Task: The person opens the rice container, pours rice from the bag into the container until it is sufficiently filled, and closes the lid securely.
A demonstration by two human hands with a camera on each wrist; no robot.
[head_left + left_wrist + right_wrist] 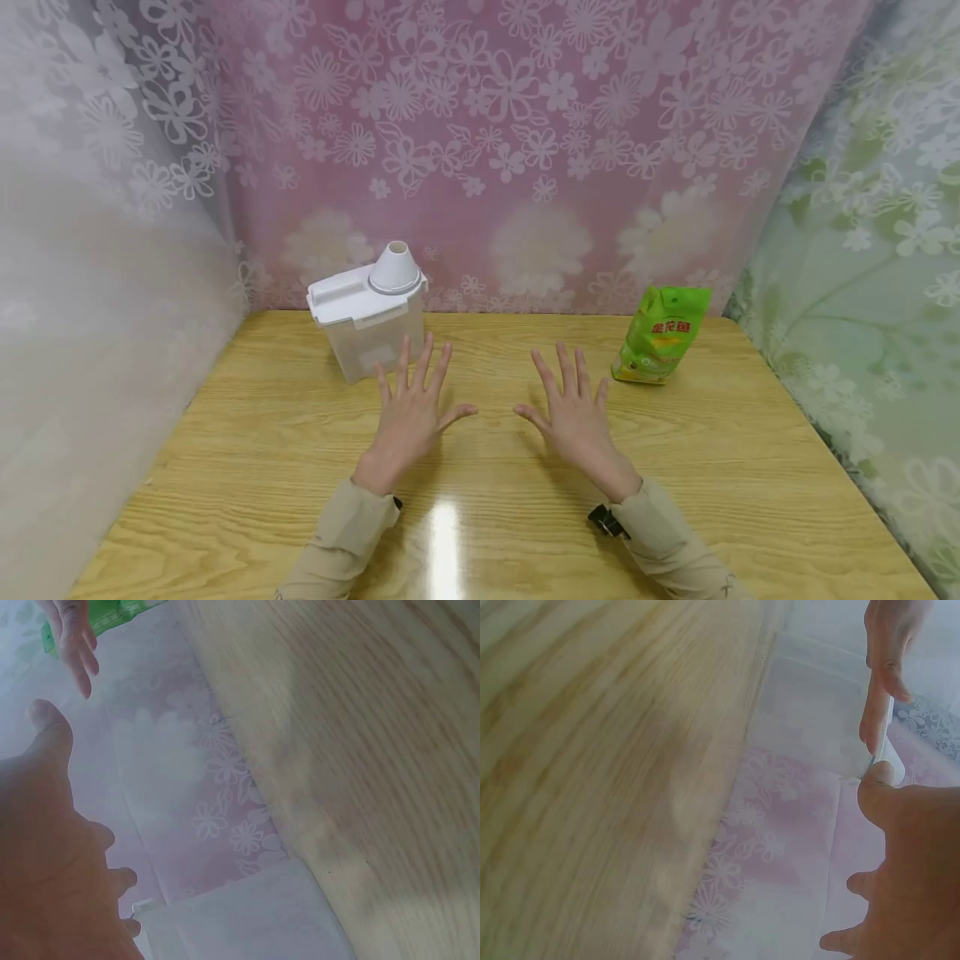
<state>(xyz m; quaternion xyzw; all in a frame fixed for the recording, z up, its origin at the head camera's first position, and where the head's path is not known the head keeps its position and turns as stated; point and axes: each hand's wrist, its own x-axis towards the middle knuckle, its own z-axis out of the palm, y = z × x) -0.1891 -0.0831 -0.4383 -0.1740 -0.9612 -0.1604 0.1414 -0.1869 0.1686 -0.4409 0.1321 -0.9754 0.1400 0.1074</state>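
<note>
Both hands hover over the wooden table with spread, straight fingers, holding nothing. In the head view the left hand (pixel 412 417) is just in front of a translucent container (pixel 375 337) with a white lid and a white cone-shaped cap (pixel 396 268); its fingertips overlap the container's lower part in the picture. My right hand (pixel 576 417) is left of and nearer than a green bag (pixel 663 333) with red lettering, which stands upright, apart from the fingers. Part of the container (pixel 247 922) shows in the left wrist view, and the right wrist view has it (pixel 810 712) beyond the left hand.
The wooden table (pixel 495 533) reaches back to a pink flowered curtain (pixel 480 167). A pale curtain (pixel 112 292) hangs along the left side, a green-and-white flowered one (pixel 877 333) along the right. Dark straps (pixel 606 521) show at the sleeve cuffs.
</note>
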